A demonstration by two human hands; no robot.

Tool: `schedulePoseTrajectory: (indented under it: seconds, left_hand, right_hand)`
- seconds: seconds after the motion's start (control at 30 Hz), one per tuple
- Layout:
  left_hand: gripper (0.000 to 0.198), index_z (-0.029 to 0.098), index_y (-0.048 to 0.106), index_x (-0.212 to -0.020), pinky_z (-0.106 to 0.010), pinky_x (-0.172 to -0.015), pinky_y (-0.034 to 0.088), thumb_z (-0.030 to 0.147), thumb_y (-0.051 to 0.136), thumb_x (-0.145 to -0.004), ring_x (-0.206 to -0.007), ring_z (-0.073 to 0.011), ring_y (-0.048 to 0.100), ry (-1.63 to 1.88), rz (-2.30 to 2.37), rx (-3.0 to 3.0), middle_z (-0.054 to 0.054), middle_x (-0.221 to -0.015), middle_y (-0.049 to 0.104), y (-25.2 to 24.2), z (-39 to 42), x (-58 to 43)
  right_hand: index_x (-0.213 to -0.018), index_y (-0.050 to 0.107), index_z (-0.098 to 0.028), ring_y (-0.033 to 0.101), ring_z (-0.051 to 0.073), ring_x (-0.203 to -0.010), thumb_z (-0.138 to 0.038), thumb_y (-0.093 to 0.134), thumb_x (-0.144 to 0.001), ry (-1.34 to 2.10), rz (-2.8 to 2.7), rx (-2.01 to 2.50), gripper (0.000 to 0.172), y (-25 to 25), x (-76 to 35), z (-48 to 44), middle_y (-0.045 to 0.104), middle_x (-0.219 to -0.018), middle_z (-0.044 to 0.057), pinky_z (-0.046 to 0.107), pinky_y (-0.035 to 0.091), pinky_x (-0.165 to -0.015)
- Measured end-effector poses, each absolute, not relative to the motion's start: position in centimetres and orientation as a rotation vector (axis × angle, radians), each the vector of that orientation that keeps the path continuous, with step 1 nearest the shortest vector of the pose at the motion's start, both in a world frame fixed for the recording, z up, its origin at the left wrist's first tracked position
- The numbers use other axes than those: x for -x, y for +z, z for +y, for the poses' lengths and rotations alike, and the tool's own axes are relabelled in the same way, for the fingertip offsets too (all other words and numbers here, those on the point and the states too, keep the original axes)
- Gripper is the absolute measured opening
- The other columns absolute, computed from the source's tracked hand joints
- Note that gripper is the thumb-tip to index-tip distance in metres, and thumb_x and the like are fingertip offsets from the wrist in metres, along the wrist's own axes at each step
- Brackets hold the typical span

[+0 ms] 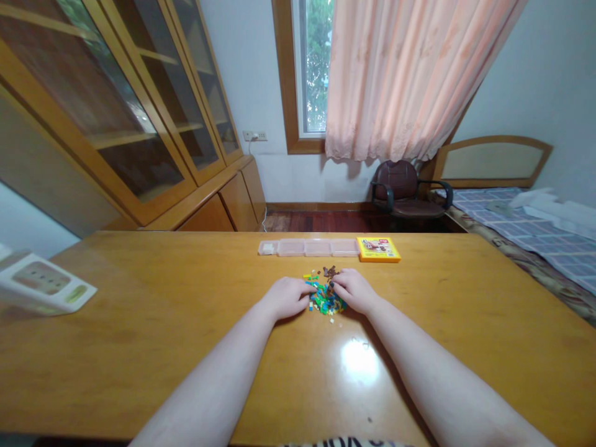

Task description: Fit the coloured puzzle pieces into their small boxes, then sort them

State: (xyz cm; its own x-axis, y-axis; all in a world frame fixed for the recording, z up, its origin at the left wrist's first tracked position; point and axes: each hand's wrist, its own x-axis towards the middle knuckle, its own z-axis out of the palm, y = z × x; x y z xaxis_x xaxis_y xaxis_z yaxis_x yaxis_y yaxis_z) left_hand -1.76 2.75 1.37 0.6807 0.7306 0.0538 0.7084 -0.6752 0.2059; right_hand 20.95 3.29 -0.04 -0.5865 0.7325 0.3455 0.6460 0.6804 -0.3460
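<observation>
A loose heap of small toy building bricks (pixel 327 300), mostly green, blue and white, lies on the wooden table (pixel 186 323) between my hands. My left hand (pixel 287 297) rests at the heap's left edge, its fingers stretched out and touching the bricks. From the right side, my right hand (pixel 356 290) reaches over the heap. Its fingertips are together at a small dark brick (pixel 331 284). Just beyond those fingers is a little group of brown bricks (pixel 330 271). A yellow brick (pixel 306 275) and several others are scattered near the far left of the heap.
Behind the bricks stands a row of clear plastic compartments (pixel 318 247), with pale pieces in the leftmost one. Beside it lies a yellow box (pixel 379 249). A white plastic container (pixel 44 282) is at the table's left. Beyond the table is a chair (pixel 403 189).
</observation>
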Motion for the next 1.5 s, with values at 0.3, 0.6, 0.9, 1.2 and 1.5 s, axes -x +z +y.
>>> schedulePoseTrajectory:
  seconds: [0.3, 0.6, 0.9, 1.2, 1.5]
  left_hand:
    - [0.045, 0.032, 0.049, -0.128, -0.048, -0.111, 0.016, 0.032, 0.049, -0.083, -0.130, -0.0239, 0.034, 0.262, 1.022, -2.785, 0.000, -0.137, 0.047, 1.3, 2.1, 0.9]
    - [0.043, 0.031, 0.043, -0.132, -0.046, -0.110, 0.020, 0.033, 0.039, -0.089, -0.129, -0.0187, 0.039, 0.105, 1.079, -2.698, -0.002, -0.139, 0.044, 0.8, 2.6, 1.7]
    - [0.051, 0.023, 0.036, -0.137, -0.048, -0.111, 0.016, 0.041, 0.037, -0.089, -0.134, -0.0239, 0.030, 0.049, 1.319, -2.690, -0.008, -0.146, 0.033, 0.4, 2.0, 1.7]
    - [0.062, 0.023, 0.020, -0.144, -0.046, -0.112, 0.008, 0.050, 0.032, -0.090, -0.139, -0.0232, 0.014, -0.020, 1.173, -2.741, -0.007, -0.151, 0.018, -1.4, 2.3, 0.7]
    - [0.064, 0.017, 0.025, -0.142, -0.052, -0.111, 0.011, 0.051, 0.031, -0.089, -0.137, -0.0272, 0.021, -0.044, 1.440, -2.604, -0.012, -0.149, 0.023, -1.0, 2.3, 0.8]
  right_hand:
    - [-0.071, 0.059, -0.016, 0.046, 0.017, -0.067, -0.026, 0.035, -0.093, 0.307, -2.369, 1.073, 0.034, -0.4, -21.1, 3.5, 0.057, -0.066, 0.004, 0.029, 0.032, -0.067]
    - [-0.066, 0.059, -0.016, 0.046, 0.017, -0.065, -0.025, 0.036, -0.093, 0.306, -2.425, 1.093, 0.037, -0.1, -21.0, 3.6, 0.057, -0.062, 0.004, 0.029, 0.032, -0.066]
    - [-0.070, 0.063, -0.016, 0.048, 0.017, -0.070, -0.027, 0.038, -0.093, 0.368, -2.475, 0.998, 0.035, 0.2, -20.9, 3.4, 0.059, -0.066, 0.005, 0.029, 0.033, -0.069]
    - [-0.071, 0.062, -0.017, 0.049, 0.017, -0.069, -0.028, 0.035, -0.093, 0.342, -2.443, 0.977, 0.037, -0.2, -21.0, 3.6, 0.060, -0.067, 0.005, 0.030, 0.034, -0.070]
    - [-0.074, 0.066, -0.016, 0.049, 0.018, -0.069, -0.031, 0.031, -0.095, 0.359, -2.412, 1.003, 0.043, -0.2, -21.3, 3.6, 0.059, -0.065, 0.006, 0.031, 0.034, -0.072]
